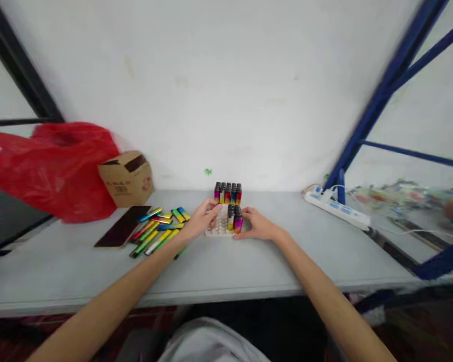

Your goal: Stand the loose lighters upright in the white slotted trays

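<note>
Between left hand (200, 220) and right hand (260, 225), lighters (237, 222) stand upright

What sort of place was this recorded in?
Likely a small workshop or packing area: what look like lighters stand grouped on a worktable, with a cardboard box and a power strip nearby.

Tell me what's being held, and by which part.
The right hand seems to hold the white tray by its right side, thumb at the near corner; whether the left hand holds anything cannot be told.
</note>
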Action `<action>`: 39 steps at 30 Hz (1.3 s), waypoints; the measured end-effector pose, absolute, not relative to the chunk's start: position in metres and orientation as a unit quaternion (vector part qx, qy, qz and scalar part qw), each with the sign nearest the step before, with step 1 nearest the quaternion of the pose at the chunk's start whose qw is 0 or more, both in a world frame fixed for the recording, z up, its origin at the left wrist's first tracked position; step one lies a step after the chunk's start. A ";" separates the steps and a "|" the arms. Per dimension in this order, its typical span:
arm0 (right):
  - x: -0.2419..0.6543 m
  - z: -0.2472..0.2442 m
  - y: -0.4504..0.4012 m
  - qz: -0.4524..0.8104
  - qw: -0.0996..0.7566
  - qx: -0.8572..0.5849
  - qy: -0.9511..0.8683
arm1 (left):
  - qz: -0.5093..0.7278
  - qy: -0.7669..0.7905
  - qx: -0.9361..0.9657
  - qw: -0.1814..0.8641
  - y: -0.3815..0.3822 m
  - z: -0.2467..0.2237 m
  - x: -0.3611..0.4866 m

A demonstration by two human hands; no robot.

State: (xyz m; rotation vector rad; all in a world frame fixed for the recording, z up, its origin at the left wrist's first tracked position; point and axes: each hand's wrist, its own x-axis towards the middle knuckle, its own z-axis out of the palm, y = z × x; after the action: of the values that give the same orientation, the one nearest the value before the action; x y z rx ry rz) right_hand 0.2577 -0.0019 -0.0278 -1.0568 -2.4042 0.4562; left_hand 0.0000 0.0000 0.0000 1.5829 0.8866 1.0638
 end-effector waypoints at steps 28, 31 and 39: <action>0.258 -0.028 -0.003 0.160 0.234 -0.385 -0.878 | 0.323 0.269 0.862 0.284 -0.012 0.017 -0.006; 0.257 -0.027 -0.004 0.159 0.232 -0.391 -0.876 | 0.323 0.267 0.870 0.261 -0.014 0.015 -0.006; 0.257 -0.025 -0.005 0.164 0.239 -0.387 -0.875 | 0.298 0.310 0.878 0.212 -0.015 0.015 -0.007</action>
State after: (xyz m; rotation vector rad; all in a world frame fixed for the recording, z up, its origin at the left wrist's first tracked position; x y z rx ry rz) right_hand 0.2567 -0.0051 -0.0253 -1.0604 -2.3963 0.4493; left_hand -0.0075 -0.0148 0.0154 2.4380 0.8615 0.8282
